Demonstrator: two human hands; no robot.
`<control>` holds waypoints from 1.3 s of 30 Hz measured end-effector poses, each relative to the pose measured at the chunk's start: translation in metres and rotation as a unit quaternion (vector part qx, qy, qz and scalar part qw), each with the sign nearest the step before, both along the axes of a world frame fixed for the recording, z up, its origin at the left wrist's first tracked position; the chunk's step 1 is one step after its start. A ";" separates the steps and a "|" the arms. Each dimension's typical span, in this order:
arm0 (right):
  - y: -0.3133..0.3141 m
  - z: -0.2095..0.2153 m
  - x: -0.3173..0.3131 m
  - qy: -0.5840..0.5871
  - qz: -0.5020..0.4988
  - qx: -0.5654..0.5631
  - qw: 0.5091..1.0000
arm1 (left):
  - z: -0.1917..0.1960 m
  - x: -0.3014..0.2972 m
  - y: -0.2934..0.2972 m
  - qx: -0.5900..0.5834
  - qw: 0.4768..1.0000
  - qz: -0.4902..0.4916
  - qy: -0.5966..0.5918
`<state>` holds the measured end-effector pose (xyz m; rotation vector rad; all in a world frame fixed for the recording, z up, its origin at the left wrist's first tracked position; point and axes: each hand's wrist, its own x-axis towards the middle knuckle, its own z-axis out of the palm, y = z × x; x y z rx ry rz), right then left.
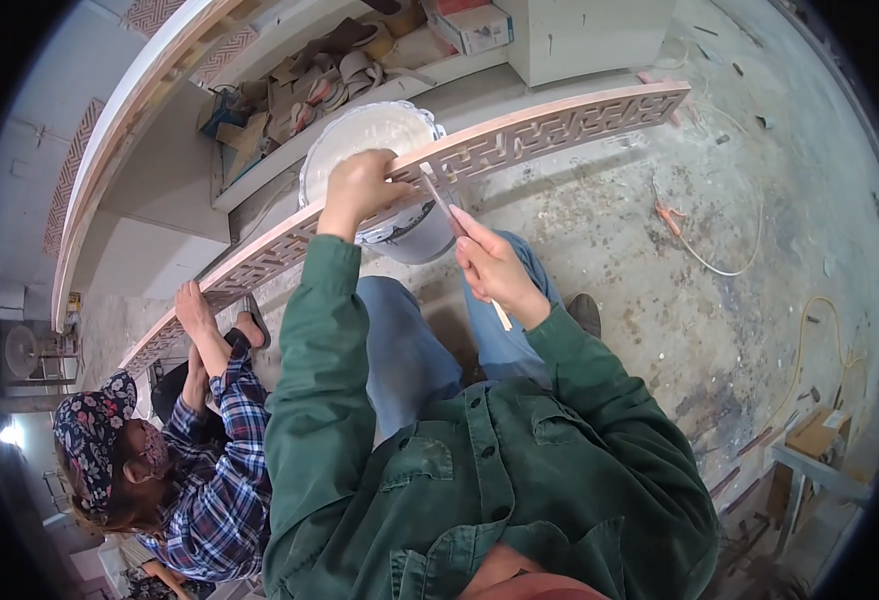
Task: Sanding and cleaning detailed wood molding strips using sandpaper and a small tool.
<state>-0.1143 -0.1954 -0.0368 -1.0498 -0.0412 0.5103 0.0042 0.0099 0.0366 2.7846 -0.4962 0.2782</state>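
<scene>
- Concrete floor (660, 290): dusty and stained, a loose white cord curling across it to the right.
- Long fretwork panel (550, 125): pale wood, cut-through lattice. Long axis runs from lower left to upper right, crossing in front of both hands at knee height.
- Co-worker in a plaid shirt, lower left; their hand (196, 308) rests on the panel's far left stretch, well apart from the wearer's hands.
- White bucket (380, 150): sits just behind the panel, directly beyond the left hand.
- Left hand (360, 188): clenched over the panel's top edge, steadying it.
- Right hand (495, 265): gripping a thin stick tool (447, 205), tip touching the panel just right of the left hand.
</scene>
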 end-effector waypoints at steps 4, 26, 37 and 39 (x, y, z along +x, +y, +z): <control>0.005 0.001 -0.001 -0.023 -0.038 -0.033 0.998 | -0.011 0.009 -0.007 0.057 0.989 0.067 0.115; 0.010 0.010 0.009 -0.036 -0.027 -0.067 0.997 | -0.016 0.005 -0.006 0.079 0.994 0.075 0.024; 0.020 -0.032 0.034 -0.251 -0.082 -0.215 0.940 | -0.036 0.001 -0.006 0.004 0.997 0.064 -0.039; 0.036 -0.016 0.042 -0.204 -0.065 -0.219 0.952 | -0.039 0.003 -0.001 0.002 0.997 0.065 -0.036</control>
